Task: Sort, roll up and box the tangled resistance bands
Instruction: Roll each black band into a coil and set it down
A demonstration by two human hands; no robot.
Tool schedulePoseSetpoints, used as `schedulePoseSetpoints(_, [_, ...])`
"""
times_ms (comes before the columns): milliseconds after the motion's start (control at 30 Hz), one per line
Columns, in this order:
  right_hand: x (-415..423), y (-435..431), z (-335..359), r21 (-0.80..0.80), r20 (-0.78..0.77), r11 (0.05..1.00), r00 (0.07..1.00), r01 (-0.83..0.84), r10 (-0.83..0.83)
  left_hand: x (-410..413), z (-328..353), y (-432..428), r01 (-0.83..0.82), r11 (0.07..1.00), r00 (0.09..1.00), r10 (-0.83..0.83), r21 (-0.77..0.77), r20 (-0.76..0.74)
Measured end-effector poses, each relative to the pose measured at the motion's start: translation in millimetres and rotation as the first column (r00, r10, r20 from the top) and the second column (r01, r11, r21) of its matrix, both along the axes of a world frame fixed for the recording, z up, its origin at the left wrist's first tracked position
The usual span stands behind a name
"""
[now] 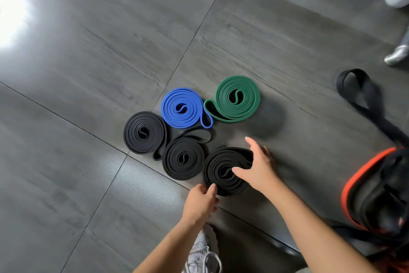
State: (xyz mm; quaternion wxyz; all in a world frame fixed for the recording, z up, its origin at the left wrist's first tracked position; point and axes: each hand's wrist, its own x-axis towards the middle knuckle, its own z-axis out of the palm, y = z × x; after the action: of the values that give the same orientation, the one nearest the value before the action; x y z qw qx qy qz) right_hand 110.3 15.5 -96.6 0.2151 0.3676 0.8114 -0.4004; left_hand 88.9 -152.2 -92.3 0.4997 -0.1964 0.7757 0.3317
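Resistance bands are laid out as flat coils on the grey tiled floor, and the nearest black coil is being settled between both hands. The right hand is spread loosely over it, thumb on the centre and fingers reaching past the far rim, with nothing grasped. The left hand is curled at the near rim with its thumb against the outer wrap; whether the wrap is pinched cannot be told.

For the step to be done well, the centre should be pressed down while the outer wrap is drawn snug. The free end should be tucked flat against the coil, so that nothing springs open when the coil is let go.

Five coils are counted:
- three black: the one in hand, a middle black coil and a left black coil
- one blue coil
- one green coil

One loose black band lies unrolled to the right. An orange-and-black tangle is heaped at the right edge, and its bands cannot be counted. No box is seen.
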Motion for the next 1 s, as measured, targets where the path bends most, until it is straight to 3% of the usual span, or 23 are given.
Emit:
schedulePoseSetpoints(167, [8.8,6.9,0.6,-0.031,-0.127,0.995,0.987,0.092,-0.095,-8.7,0.4,-9.7,-0.022,1.0,0.999,0.022,-0.007,-0.033])
schedulePoseSetpoints(333, [30.3,16.7,3.0,0.013,-0.1,0.984,0.98,0.175,-0.173,-7.7,16.7,-12.8,0.056,0.994,0.927,-0.088,-0.098,-0.365])
schedulePoseSetpoints(433, [55.7,20.6,10.1,0.052,-0.068,0.976,0.976,0.212,-0.208,-1.2,28.7,0.2,0.126,0.99,0.892,-0.138,-0.055,-0.431])
schedulePoseSetpoints(600, [129.5,37.3,23.7,0.377,0.011,0.895,0.965,0.238,-0.261,18.1,36.7,38.6,0.274,0.957,0.884,-0.212,0.096,-0.416])
schedulePoseSetpoints(700, [180.0,57.9,32.3,0.479,0.186,0.872,0.96,0.099,-0.211,34.2,36.9,62.4,0.402,0.905,0.857,-0.321,0.136,-0.403])
schedulePoseSetpoints(767, [207.2,68.7,39.3,0.398,0.434,0.901,0.901,-0.173,-0.018,44.5,36.1,76.7,0.472,0.871,0.837,-0.395,0.135,-0.378])
schedulePoseSetpoints(833, [225.6,76.3,39.4,0.276,0.579,0.875,0.795,-0.398,0.18,53.7,36.5,90.9,0.528,0.841,0.81,-0.457,0.118,-0.368])
schedulePoseSetpoints(933, [231.5,83.0,39.7,0.301,0.575,0.816,0.777,-0.493,0.257,65.6,38.2,108.2,0.587,0.803,0.774,-0.52,0.101,-0.361])
schedulePoseSetpoints(1000, [229.0,86.4,42.4,0.485,0.472,0.758,0.86,-0.436,0.193,71.2,41.9,114.6,0.612,0.783,0.759,-0.545,0.108,-0.356])
